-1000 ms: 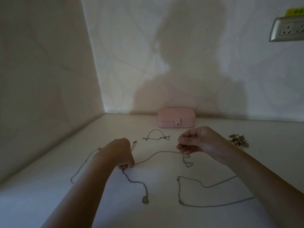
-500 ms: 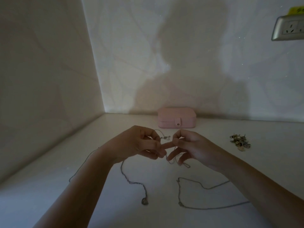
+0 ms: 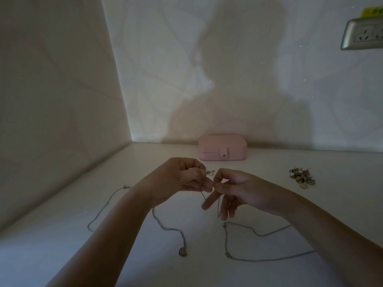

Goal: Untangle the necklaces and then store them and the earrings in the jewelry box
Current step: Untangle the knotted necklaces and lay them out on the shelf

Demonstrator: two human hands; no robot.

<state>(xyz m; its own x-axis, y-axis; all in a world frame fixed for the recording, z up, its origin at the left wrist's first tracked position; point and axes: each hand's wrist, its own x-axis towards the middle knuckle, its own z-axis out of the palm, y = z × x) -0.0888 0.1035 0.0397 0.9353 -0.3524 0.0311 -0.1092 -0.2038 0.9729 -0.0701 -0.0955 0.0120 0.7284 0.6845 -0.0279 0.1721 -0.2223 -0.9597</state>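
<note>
Our left hand and right hand meet above the worktop, each pinching the thin chain of the tangled necklaces, whose loops trail near us. The closed pink jewelry box sits far centre, and the earrings lie at right.

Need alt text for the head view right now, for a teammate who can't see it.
The left hand and right hand pinch a thin necklace chain between them above a white counter. More chains trail beneath; a closed pink jewelry box sits by the back wall, earrings piled at right.
</note>
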